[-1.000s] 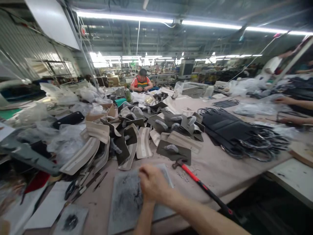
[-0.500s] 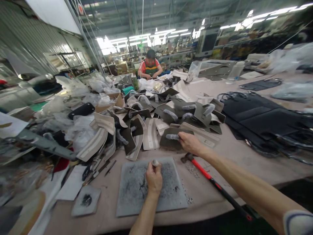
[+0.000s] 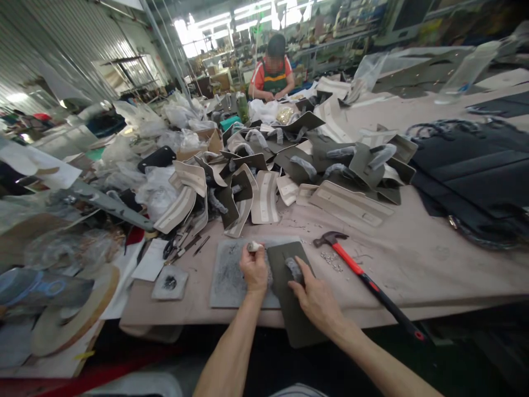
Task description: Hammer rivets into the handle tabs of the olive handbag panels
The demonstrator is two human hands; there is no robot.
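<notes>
A worker's left grip [image 3: 254, 272] is closed around a short pale cylinder [image 3: 254, 247], its end showing above the fingers, over a grey slab [image 3: 231, 284] at the near edge of a cloth-covered counter [image 3: 405, 242]. The right grip [image 3: 314, 295] is closed on the plastic-wrapped handle [image 3: 293, 269] of a dark olive panel [image 3: 294, 325], which overlaps the slab's right side and reaches out past the counter's edge. To the right, a claw hammer [image 3: 351, 261] with a red and black shaft lies near a scatter of small metal pieces [image 3: 332, 261]. To the left of the slab sit a small stained pad [image 3: 169, 283], a white sheet [image 3: 150, 261] and a pair of scissors [image 3: 168, 249]. Beyond, a heap of curved panels [image 3: 265, 197], many with wrapped handles, spreads across the counter, with clear plastic bags [image 3: 156, 193] to its left and black bag-like pieces [image 3: 475, 171] to its right. Near the far right stands a clear bottle [image 3: 467, 76], while a person in a red top and dark apron [image 3: 273, 77] sits behind the heap, both hands low in front
</notes>
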